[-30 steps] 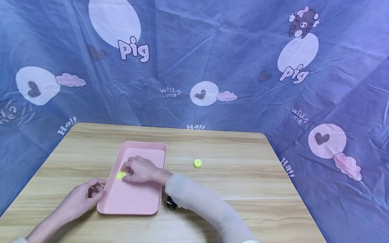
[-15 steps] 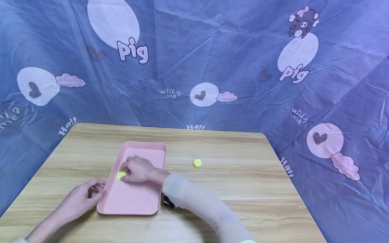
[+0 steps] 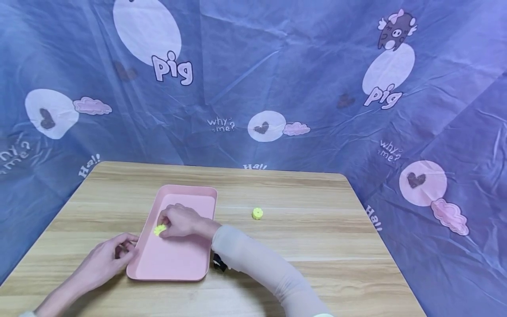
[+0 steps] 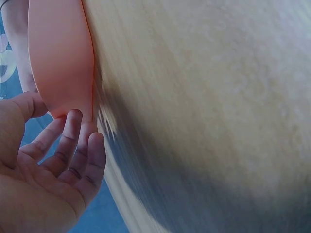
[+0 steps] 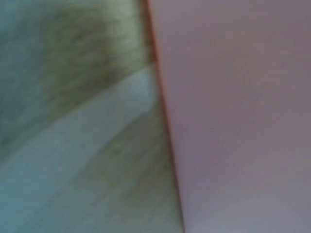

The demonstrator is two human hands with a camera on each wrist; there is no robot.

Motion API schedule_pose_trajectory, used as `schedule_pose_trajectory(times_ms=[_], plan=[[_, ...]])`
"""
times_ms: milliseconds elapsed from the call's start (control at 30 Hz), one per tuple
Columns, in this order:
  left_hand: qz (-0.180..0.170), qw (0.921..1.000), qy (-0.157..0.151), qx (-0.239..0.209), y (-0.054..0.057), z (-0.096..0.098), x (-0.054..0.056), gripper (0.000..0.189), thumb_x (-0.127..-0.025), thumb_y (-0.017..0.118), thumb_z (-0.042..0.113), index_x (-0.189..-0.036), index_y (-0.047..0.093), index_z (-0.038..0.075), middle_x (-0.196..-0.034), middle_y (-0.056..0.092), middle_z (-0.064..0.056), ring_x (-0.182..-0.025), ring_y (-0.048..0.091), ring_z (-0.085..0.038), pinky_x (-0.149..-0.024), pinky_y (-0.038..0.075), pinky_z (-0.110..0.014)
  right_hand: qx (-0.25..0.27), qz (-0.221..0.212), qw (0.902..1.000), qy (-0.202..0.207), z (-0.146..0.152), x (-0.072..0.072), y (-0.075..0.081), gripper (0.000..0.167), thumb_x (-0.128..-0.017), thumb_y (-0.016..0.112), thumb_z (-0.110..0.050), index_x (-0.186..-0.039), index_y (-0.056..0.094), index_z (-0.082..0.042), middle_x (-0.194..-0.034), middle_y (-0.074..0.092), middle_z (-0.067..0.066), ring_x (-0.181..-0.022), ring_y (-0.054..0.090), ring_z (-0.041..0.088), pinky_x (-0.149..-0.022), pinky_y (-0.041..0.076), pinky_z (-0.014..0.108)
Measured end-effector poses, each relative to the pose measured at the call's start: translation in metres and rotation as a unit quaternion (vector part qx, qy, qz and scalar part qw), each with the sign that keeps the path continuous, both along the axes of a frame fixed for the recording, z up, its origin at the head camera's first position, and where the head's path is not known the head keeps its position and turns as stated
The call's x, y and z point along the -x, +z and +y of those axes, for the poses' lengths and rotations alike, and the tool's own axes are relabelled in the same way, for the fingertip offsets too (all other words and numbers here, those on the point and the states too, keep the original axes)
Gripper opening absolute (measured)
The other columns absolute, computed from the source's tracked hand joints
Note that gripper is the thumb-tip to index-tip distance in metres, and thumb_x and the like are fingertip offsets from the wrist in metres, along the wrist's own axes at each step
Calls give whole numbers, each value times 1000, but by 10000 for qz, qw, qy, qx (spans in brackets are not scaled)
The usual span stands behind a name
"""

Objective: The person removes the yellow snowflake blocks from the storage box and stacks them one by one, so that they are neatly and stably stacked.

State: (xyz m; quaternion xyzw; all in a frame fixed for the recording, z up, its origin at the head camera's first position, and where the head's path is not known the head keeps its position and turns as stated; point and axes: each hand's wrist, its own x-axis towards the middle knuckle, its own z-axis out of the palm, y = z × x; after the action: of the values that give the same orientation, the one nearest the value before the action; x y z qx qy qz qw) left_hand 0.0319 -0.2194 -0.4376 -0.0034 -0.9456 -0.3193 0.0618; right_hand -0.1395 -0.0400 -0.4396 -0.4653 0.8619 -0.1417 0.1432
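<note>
In the head view a pink tray (image 3: 174,259) lies on the left part of the table. My right hand (image 3: 182,221) reaches over its right rim and pinches a small yellow scalloped disc (image 3: 159,230) low over the tray floor; whether the disc touches the floor cannot be seen. My left hand (image 3: 104,259) rests against the tray's left outer wall. In the left wrist view the loosely bent fingers of that hand (image 4: 58,170) touch the tray wall (image 4: 60,53). The right wrist view is blurred and shows the tray (image 5: 233,121) without the hand.
A second yellow scalloped disc (image 3: 257,213) stands on the wooden table (image 3: 317,246) to the right of the tray. Part of a black object (image 3: 219,262) shows under the right sleeve. A blue printed cloth (image 3: 237,79) hangs behind and beside the table.
My right hand, with the yellow disc between its fingers, has shifted very slightly to the right since half a second ago. The left hand and the tray stay in place.
</note>
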Motion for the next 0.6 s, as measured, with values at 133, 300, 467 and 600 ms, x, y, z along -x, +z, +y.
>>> schedule_pose_trajectory(times_ms=[133, 300, 467, 600], plan=[[30, 10000, -12, -28, 0, 0, 0, 19, -93, 76, 7, -112, 74, 8, -85, 67, 10, -71, 50, 10, -63, 44, -22, 151, -138, 9998, -40, 1, 2, -2, 26, -87, 85, -37, -108, 73, -30, -97, 65, -22, -93, 53, -5, -75, 38, 9], [-4, 10000, 4, -44, -1, 1, 0, 20, -93, 76, 8, -113, 73, 7, -86, 68, 9, -72, 51, 10, -63, 44, -22, 393, -304, 9988, -8, 5, 3, -2, 26, -89, 83, -30, -112, 72, -27, -97, 68, -20, -90, 56, -7, -76, 39, 6], [-8, 10000, 16, -19, -2, 1, 0, 20, -93, 77, 8, -112, 73, 8, -86, 68, 8, -72, 51, 10, -63, 44, -21, 640, -542, 9965, -3, 12, 5, -2, 25, -92, 79, -21, -116, 72, -24, -96, 71, -17, -88, 57, -8, -77, 39, 6], [76, 10000, 22, -17, -3, 2, 0, 19, -92, 76, 6, -110, 73, 8, -85, 67, 9, -71, 50, 11, -63, 45, -21, 851, -732, 9937, 6, 19, 7, -1, 21, -94, 73, -16, -115, 73, -21, -93, 72, -14, -85, 57, -9, -78, 40, 6]])
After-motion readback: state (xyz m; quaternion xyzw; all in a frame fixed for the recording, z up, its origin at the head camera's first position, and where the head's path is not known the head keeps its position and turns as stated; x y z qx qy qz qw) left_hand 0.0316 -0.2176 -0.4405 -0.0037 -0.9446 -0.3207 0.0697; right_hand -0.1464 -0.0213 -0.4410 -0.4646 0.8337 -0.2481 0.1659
